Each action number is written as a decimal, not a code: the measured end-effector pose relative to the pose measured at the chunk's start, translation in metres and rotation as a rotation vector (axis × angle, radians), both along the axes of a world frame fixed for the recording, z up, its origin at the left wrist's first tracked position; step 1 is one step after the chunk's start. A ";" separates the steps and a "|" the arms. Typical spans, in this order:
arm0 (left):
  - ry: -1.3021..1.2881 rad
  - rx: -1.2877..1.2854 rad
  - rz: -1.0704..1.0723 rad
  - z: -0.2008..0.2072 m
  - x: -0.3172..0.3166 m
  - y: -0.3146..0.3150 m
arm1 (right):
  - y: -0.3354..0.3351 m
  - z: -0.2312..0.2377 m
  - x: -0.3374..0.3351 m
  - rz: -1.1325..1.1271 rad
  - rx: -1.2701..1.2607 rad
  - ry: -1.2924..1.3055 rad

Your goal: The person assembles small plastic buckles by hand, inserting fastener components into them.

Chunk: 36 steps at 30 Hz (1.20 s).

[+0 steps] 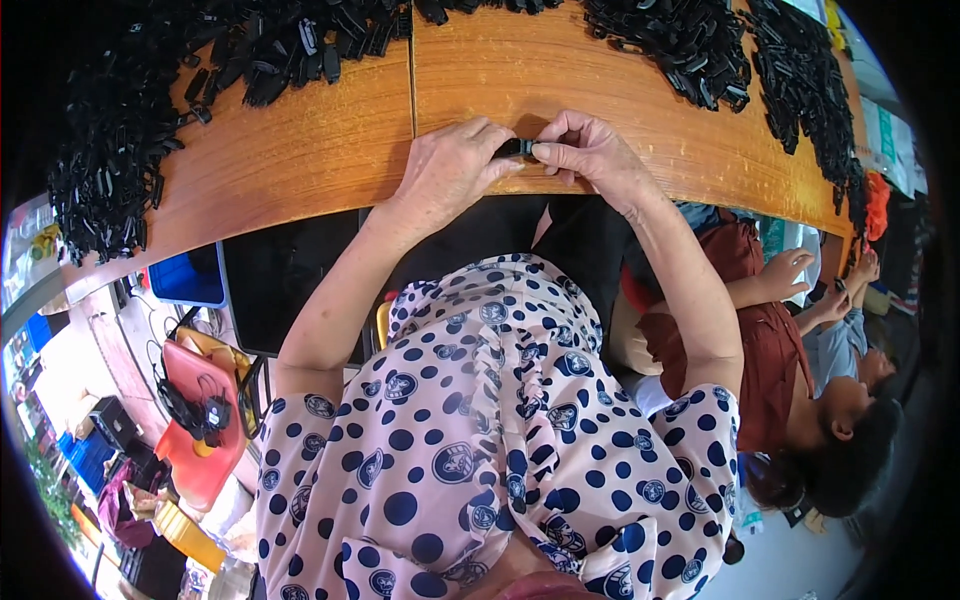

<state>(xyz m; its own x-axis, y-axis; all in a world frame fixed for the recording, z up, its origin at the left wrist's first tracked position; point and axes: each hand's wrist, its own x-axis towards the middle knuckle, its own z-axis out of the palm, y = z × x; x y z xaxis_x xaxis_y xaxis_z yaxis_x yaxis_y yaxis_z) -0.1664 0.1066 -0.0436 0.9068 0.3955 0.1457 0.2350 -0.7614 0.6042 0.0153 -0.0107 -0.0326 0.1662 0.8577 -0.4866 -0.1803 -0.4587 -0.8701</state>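
Note:
My left hand point(455, 165) and my right hand point(595, 155) meet above the near edge of a wooden table point(300, 150). Between their fingertips is a small dark plastic piece point(513, 148), shiny and partly covered; its exact kind is hidden. The left thumb and fingers pinch its left end, while the right thumb and forefinger grip the right end. Similar-looking small black parts lie in a large heap point(105, 185) to the left, with another heap point(690, 50) at the far right.
More black parts point(815, 90) run along the table's right end. A blue bin point(188, 275) and a red-orange chair point(205, 420) with a black object on it stand at lower left. Close by on my right sits a person in a rust-red garment point(775, 370), with another person beyond.

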 end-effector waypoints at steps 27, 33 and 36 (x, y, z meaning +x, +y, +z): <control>-0.369 -1.244 -0.010 0.014 0.006 -0.025 | -0.023 0.016 -0.025 0.221 0.137 0.681; -0.347 -1.175 -0.035 0.020 0.023 -0.029 | -0.031 0.013 -0.035 -0.071 0.288 0.570; -0.325 -1.429 -0.084 0.028 0.033 -0.025 | -0.029 0.011 -0.029 -0.073 0.265 0.436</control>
<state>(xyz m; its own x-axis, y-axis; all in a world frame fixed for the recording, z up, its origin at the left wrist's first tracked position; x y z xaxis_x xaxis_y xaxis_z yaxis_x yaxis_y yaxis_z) -0.1335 0.0821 -0.0159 0.9385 0.3243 -0.1185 -0.0690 0.5126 0.8559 -0.0138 -0.0399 -0.0215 0.0607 0.9545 -0.2918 -0.5753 -0.2054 -0.7917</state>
